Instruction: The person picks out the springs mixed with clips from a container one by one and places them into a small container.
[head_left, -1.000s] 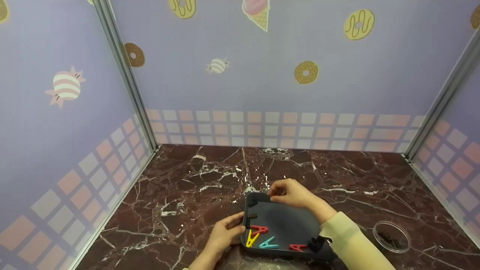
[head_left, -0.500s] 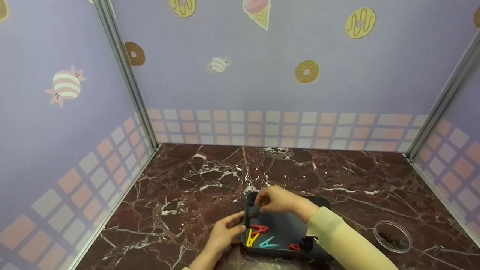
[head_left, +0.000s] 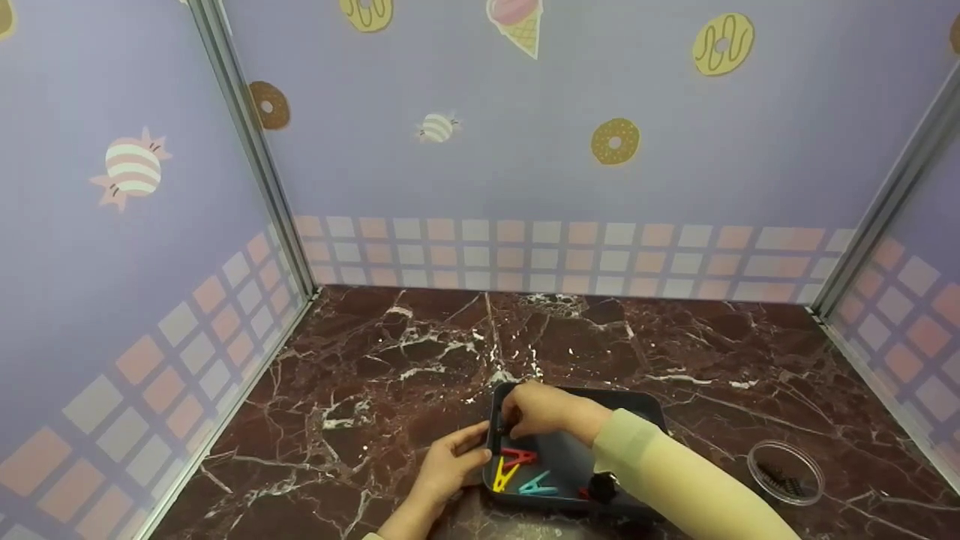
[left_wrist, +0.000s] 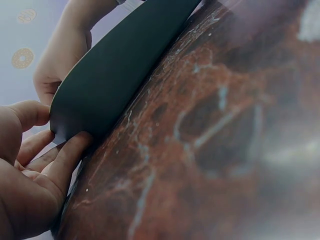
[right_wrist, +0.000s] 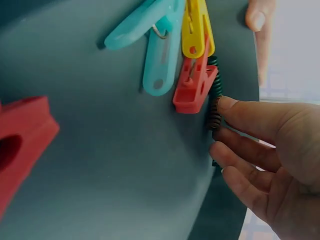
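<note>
A shallow dark tray [head_left: 577, 450] lies on the marbled table. My left hand [head_left: 447, 466] grips its left edge, with the thumb at the rim and fingers against the outer wall [left_wrist: 107, 70]. My right hand [head_left: 546, 411] reaches into the tray's far left part. Its thumb and fingers pinch a dark coiled spring [right_wrist: 214, 115] along the side wall; another dark green spring [right_wrist: 215, 80] lies in line with it. Beside these are a red clothespin [right_wrist: 192, 90], a yellow clothespin [right_wrist: 196, 30] and a turquoise clothespin [right_wrist: 162, 55].
A round clear dish [head_left: 786, 472] holding several dark springs stands right of the tray. Another red clothespin [right_wrist: 22, 140] lies near the tray's front, partly behind a black object [head_left: 602, 487] at my right wrist. Patterned panels [head_left: 570, 255] enclose the table's back and sides.
My right hand has moved left and down, from above the tray's far rim to the spring at its left wall, and now pinches that spring. My left hand has stayed in place.
</note>
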